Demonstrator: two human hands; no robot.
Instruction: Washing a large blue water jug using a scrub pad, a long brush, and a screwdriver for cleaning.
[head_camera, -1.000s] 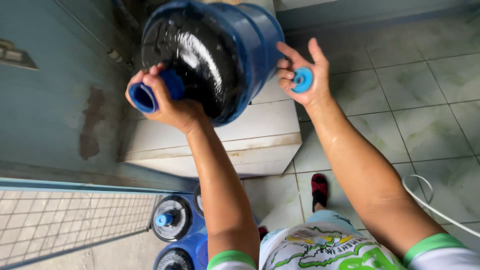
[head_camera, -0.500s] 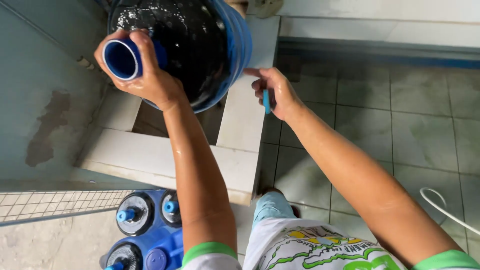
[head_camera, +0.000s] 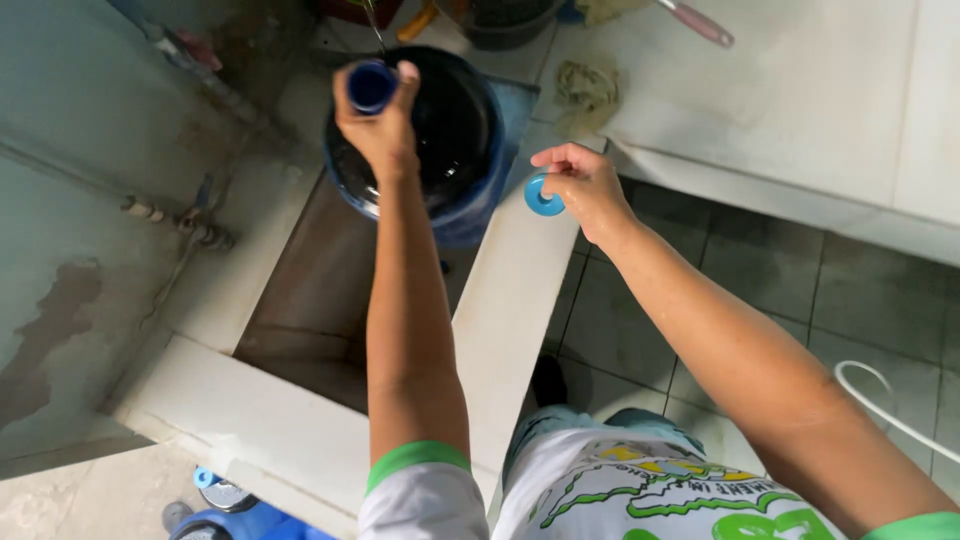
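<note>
Over white trough (head_camera: 300, 420), left hand (head_camera: 385, 125) gripping blue jug (head_camera: 440, 140), right hand (head_camera: 585, 185) pinching blue cap (head_camera: 542, 197)

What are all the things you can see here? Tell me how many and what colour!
water jug: one, blue and dark, over the white trough, held by its neck
cap: one, blue, round, in the right hand
trough: one, white rim, brownish floor
rag: one, yellowish, on the white ledge
hose: one, white, on grey floor tiles
jug tops: blue, bottom left
left hand: grips the jug's neck
right hand: holds the cap
</note>
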